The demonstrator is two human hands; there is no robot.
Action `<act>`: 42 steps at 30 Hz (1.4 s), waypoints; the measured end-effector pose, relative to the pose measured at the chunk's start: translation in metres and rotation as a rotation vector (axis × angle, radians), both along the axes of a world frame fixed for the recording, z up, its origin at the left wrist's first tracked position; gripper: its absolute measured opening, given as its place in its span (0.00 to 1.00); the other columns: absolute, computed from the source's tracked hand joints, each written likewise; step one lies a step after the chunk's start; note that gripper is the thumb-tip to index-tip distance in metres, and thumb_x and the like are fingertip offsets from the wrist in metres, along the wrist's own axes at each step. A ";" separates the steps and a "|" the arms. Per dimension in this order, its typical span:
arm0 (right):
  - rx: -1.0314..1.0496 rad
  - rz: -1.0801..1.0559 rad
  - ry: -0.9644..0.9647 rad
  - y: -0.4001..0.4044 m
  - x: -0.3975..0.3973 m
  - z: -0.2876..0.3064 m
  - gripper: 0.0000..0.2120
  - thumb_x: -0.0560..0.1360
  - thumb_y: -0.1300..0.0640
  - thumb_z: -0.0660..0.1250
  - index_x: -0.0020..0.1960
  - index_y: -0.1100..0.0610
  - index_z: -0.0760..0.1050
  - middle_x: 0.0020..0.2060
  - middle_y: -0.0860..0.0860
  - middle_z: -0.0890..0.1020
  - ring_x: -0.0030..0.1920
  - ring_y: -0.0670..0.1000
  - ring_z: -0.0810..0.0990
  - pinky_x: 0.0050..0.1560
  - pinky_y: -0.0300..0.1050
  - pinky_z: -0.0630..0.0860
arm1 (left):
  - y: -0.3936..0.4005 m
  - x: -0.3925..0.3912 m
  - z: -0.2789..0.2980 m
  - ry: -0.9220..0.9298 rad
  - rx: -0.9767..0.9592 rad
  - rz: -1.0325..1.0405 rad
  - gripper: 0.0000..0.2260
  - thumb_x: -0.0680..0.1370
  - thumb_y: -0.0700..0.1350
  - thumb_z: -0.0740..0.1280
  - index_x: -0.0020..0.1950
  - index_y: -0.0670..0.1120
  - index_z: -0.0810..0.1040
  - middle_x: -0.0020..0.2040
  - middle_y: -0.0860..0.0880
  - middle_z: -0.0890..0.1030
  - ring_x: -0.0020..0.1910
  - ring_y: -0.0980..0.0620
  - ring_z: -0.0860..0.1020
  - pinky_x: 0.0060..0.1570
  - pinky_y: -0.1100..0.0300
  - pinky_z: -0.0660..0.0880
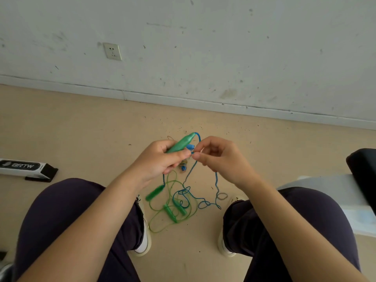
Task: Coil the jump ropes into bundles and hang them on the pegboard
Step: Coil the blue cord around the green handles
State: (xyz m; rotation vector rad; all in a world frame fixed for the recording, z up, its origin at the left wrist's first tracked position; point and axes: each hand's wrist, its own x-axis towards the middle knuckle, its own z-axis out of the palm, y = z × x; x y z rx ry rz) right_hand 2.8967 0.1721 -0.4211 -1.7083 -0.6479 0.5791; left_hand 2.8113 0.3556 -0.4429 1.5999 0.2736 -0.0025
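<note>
Between our shoes, the green jump rope (173, 212) lies tangled on the floor (81, 129). Above it, our left hand (162, 159) grips a green handle (180, 143) while our right hand's (219, 157) fingers (196, 156) pinch the blue jump rope (190, 174).

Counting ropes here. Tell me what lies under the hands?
On the floor: a green rope, loose blue cord, green handles. The hands cover something small, unidentifiable.

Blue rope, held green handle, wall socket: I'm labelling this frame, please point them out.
blue rope (216, 181): head view, strand hanging below the right hand.
green handle (181, 145): head view, middle of its body.
wall socket (112, 51): head view, centre of its plate.
</note>
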 end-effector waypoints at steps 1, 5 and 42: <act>-0.003 0.000 -0.001 0.001 -0.001 -0.001 0.04 0.73 0.63 0.73 0.46 0.62 0.79 0.30 0.47 0.78 0.30 0.42 0.74 0.30 0.31 0.69 | -0.001 0.000 0.000 0.002 -0.010 -0.013 0.09 0.74 0.49 0.75 0.44 0.44 0.82 0.28 0.53 0.72 0.23 0.57 0.65 0.24 0.66 0.62; 0.003 -0.116 -0.044 -0.003 0.009 0.004 0.05 0.74 0.62 0.73 0.42 0.55 0.79 0.27 0.43 0.77 0.28 0.40 0.72 0.31 0.31 0.68 | 0.017 -0.001 0.006 0.031 0.042 0.038 0.16 0.72 0.52 0.74 0.47 0.39 0.82 0.29 0.53 0.74 0.23 0.57 0.66 0.25 0.67 0.64; -0.037 -0.232 -0.149 -0.008 0.015 -0.001 0.08 0.79 0.63 0.65 0.44 0.52 0.73 0.38 0.46 0.77 0.38 0.45 0.76 0.40 0.35 0.73 | 0.004 -0.005 0.012 0.076 -0.086 -0.126 0.14 0.73 0.49 0.71 0.55 0.44 0.79 0.41 0.44 0.82 0.28 0.51 0.74 0.25 0.61 0.69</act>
